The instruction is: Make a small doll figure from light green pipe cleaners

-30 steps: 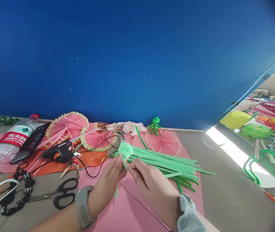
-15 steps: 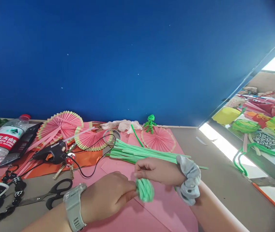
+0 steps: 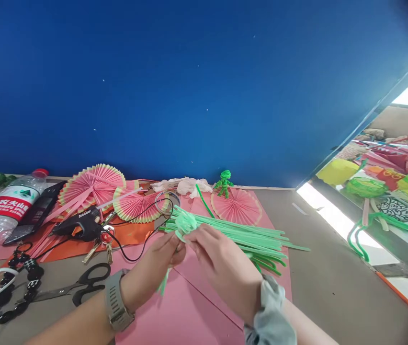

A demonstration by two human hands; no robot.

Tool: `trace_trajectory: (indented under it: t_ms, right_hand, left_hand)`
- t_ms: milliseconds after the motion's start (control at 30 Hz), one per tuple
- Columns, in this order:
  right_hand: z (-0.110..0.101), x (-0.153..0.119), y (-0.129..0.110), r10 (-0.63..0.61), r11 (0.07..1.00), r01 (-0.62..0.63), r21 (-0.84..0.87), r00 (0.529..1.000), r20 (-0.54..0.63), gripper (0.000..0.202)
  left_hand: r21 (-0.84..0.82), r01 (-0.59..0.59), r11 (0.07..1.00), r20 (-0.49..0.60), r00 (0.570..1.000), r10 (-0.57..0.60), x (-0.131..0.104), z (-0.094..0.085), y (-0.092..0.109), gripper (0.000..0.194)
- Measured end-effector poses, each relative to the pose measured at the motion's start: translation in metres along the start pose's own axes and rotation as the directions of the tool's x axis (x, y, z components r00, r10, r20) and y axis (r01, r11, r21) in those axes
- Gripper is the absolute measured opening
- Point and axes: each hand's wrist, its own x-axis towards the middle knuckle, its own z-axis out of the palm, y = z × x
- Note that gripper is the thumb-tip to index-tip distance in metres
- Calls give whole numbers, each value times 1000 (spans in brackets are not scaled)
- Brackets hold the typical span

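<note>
Between my two hands, a ball of light green pipe cleaner [image 3: 186, 222] sticks up, with loose ends [image 3: 163, 282] hanging below my left fingers. My left hand [image 3: 157, 263] pinches the base of the ball. My right hand [image 3: 213, 258] is closed at the same spot from the other side, its fingertips touching the ball's lower edge. Behind my hands lies a bundle of light green pipe cleaners [image 3: 254, 235], with darker green ones under it. A small green pipe cleaner figure [image 3: 223, 183] stands at the back.
Pink paper [image 3: 204, 311] lies under my hands. On the left are black scissors [image 3: 89, 283], a glue gun [image 3: 78, 225], keys [image 3: 107, 239], a bead bracelet [image 3: 31, 275] and a water bottle [image 3: 12, 203]. Pleated paper fans [image 3: 92, 187] rest against the blue panel [image 3: 204, 96].
The ball has turned and moved up and left, from my left fingertips to between both hands. My right hand has come down onto its base, uncovering more of the bundle.
</note>
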Motion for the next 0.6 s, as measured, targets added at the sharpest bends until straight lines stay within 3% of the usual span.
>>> trace_trajectory:
  t_ms: [67,200,367,500,600]
  right_hand:
    - [-5,3,8,16,988,-15,154,1000,-6,18]
    - [-11,5,14,74,972,-70,225,997,-8,16]
    - [-14,2,8,-38,992,33,118,998,41,18]
    - [-17,0,5,-99,990,94,105,994,50,22]
    - [-16,0,6,-70,981,71,180,997,-9,20]
  left_hand:
    - [-172,37,984,67,997,-26,-2,2,7,39]
    - [-503,151,851,218,975,-44,-4,2,16,30]
    - [-391,78,917,74,996,-53,-4,4,12,37]
    - [-439,84,894,71,996,-59,-7,7,14,35]
    - [-505,48,862,66,998,-18,-9,7,16,38]
